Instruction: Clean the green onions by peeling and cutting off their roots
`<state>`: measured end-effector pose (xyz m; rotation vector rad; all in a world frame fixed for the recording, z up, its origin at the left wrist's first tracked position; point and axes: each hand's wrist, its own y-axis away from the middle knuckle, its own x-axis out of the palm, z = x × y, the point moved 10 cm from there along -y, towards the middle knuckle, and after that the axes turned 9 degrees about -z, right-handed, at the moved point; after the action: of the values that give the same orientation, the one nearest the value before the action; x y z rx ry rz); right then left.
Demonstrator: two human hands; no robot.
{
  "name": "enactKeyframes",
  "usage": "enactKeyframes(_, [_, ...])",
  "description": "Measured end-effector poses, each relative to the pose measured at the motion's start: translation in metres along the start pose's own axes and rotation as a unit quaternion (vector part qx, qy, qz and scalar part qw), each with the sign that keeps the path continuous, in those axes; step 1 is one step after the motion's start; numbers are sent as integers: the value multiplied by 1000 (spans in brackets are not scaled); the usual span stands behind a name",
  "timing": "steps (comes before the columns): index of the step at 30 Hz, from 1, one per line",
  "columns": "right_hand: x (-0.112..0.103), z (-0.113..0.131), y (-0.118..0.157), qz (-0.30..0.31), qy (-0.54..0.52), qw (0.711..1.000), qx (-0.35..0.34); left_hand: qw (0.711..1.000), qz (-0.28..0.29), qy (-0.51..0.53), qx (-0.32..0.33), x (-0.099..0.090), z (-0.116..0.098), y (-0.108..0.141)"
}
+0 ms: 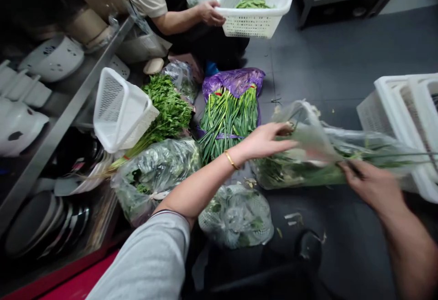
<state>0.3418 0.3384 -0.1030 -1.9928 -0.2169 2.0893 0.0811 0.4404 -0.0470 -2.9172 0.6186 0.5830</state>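
A clear plastic bag (301,172) of long green leafy vegetables lies on the floor at centre right, its upper film lifted and blurred. My left hand (270,140), with a gold bangle at the wrist, has its fingers curled at the bag's raised edge and its thumb stretched out. My right hand (372,181) is closed on the bag's film at the other side, smeared by motion. Left of the bag, long green stalks (229,113) lie bundled in a purple wrapper (232,81). Nearer me sits a knotted bag (236,218) over a perforated basket.
A co-worker's hand (210,13) holds a white basket (253,23) with green pieces inside. Leafy greens (167,108), a tilted white basket (119,113) and a bag of greens (160,163) lie left, beside a metal shelf (68,117). White crates (383,108) stand at right.
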Motion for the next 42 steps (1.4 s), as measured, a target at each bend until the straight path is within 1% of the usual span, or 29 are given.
enactKeyframes(2, [63,-7,12,143,35,989,-4,991,-56,-69,-103,-48,94,15])
enactKeyframes(3, [86,-14,20,198,44,979,0,971,-129,-118,-163,-83,143,26])
enactKeyframes(4, [100,-19,27,238,44,970,4,942,-181,-172,-224,-115,188,42])
enactKeyframes(5, [105,-23,30,255,41,966,9,917,-200,-212,-274,-138,227,58])
enactKeyframes(6, [99,-24,28,249,37,968,9,898,-202,-236,-312,-153,259,72])
enactKeyframes(7, [84,-18,22,222,31,975,3,887,-204,-246,-333,-164,283,83])
enactKeyframes(8, [62,-5,11,178,19,984,-10,883,-202,-253,-340,-169,300,91])
enactKeyframes(9, [36,18,-2,120,-1,992,-35,884,-201,-264,-330,-170,310,94])
enactKeyframes(10, [11,49,-16,59,-31,996,-60,886,-199,-282,-309,-168,315,93])
enactKeyframes(11, [-3,91,-27,35,-98,989,-109,889,-193,-306,-283,-163,315,89])
enactKeyframes(12, [-6,140,-35,45,-173,970,-166,890,-181,-332,-256,-156,315,84])
enactKeyframes(13, [5,189,-42,85,-222,947,-215,890,-165,-356,-233,-148,313,77])
enactKeyframes(14, [29,235,-47,148,-237,927,-250,890,-146,-375,-215,-140,313,71])
enactKeyframes(16, [96,298,-63,222,-192,924,-245,890,-110,-398,-194,-125,313,60])
enactKeyframes(18, [167,333,-71,278,-123,927,-221,887,-86,-421,-167,-115,311,53])
enactKeyframes(19, [193,343,-72,284,-106,930,-210,884,-83,-434,-151,-112,309,51])
enactKeyframes(21, [229,350,-65,291,-83,934,-192,878,-86,-458,-108,-107,300,46])
enactKeyframes(23, [242,347,-53,293,-77,934,-190,877,-68,-472,-55,-95,291,43])
enactKeyframes(26, [237,340,-44,300,-86,925,-215,885,15,-465,11,-67,285,40])
enactKeyframes(28, [223,342,-50,303,-97,918,-235,895,54,-442,16,-63,285,40])
enactKeyframes(29, [213,347,-55,300,-112,915,-243,903,58,-425,-1,-70,286,41])
enactKeyframes(30, [198,355,-61,292,-139,913,-250,914,50,-401,-33,-84,288,42])
enactKeyframes(31, [179,366,-69,275,-181,909,-256,926,23,-371,-72,-106,289,45])
enactKeyframes(33, [129,388,-83,222,-292,890,-271,943,-79,-288,-146,-164,283,57])
enactKeyframes(35, [80,403,-93,179,-381,859,-290,942,-203,-204,-173,-223,264,76])
enactKeyframes(36, [65,405,-94,176,-401,848,-298,940,-232,-177,-174,-242,253,85])
enactKeyframes(37, [57,405,-94,185,-403,844,-300,940,-243,-162,-175,-253,244,93])
enactKeyframes(39, [64,390,-92,218,-371,860,-273,945,-217,-160,-185,-253,233,103])
enactKeyframes(42, [110,343,-88,256,-305,902,-165,947,-175,-191,-189,-228,236,110])
